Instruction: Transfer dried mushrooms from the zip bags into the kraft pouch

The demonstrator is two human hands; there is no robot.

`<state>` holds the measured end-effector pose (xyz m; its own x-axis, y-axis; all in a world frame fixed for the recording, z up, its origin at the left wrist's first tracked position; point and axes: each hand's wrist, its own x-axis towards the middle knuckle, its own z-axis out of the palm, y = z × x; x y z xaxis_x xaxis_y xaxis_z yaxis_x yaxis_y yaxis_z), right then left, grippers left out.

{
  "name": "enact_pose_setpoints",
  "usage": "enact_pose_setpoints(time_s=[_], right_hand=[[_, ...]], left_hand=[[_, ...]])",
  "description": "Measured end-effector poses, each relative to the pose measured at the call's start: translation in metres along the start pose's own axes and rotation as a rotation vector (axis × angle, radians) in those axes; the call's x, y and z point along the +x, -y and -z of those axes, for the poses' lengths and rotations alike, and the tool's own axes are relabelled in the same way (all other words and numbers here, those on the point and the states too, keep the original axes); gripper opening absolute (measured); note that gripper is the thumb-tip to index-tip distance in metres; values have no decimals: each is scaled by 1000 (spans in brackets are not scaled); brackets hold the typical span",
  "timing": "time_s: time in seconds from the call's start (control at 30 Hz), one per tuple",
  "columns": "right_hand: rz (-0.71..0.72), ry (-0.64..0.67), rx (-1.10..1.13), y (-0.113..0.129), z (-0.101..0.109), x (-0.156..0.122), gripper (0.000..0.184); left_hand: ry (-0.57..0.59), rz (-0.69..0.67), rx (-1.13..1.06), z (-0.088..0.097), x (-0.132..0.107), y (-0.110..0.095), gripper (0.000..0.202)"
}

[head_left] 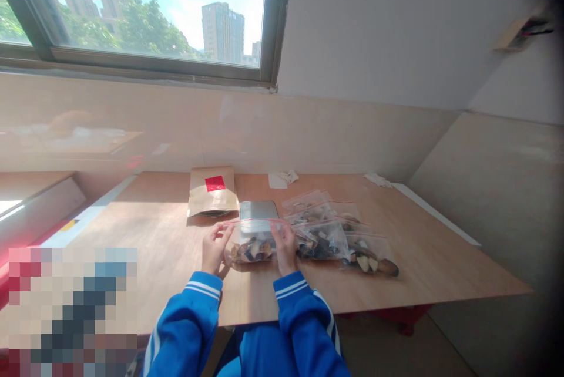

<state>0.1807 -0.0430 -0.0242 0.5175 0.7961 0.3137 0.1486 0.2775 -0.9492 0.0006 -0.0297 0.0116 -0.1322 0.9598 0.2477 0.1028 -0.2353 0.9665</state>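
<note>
Both my hands hold one clear zip bag (pixel 252 242) with a red seal strip, upright on the wooden table (pixel 154 236). Dark and pale dried pieces fill its bottom. My left hand (pixel 214 248) pinches the bag's left edge and my right hand (pixel 284 246) grips its right edge. Just behind the bag sits a flat silver scale (pixel 259 210). Blue sleeves with white stripes cover my forearms.
Several more filled zip bags (pixel 339 236) lie in a row to the right of my hands. A brown paper pouch (pixel 212 190) with a red label stands behind the scale. White scraps (pixel 282 178) lie near the wall. The table's front edge is close to my body.
</note>
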Motion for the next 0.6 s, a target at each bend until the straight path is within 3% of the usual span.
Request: enact_pose_setpoints(time_s=[0.23, 0.43, 0.6], right_hand=[[115, -23, -40, 0, 0, 2, 32], [84, -34, -6, 0, 2, 3, 31], [81, -3, -4, 2, 2, 0, 37]], left_hand=[[-39, -41, 105, 1, 0, 4, 34], [-14, -65, 180, 0, 2, 12, 32], [-13, -76, 156, -1, 0, 7, 32]])
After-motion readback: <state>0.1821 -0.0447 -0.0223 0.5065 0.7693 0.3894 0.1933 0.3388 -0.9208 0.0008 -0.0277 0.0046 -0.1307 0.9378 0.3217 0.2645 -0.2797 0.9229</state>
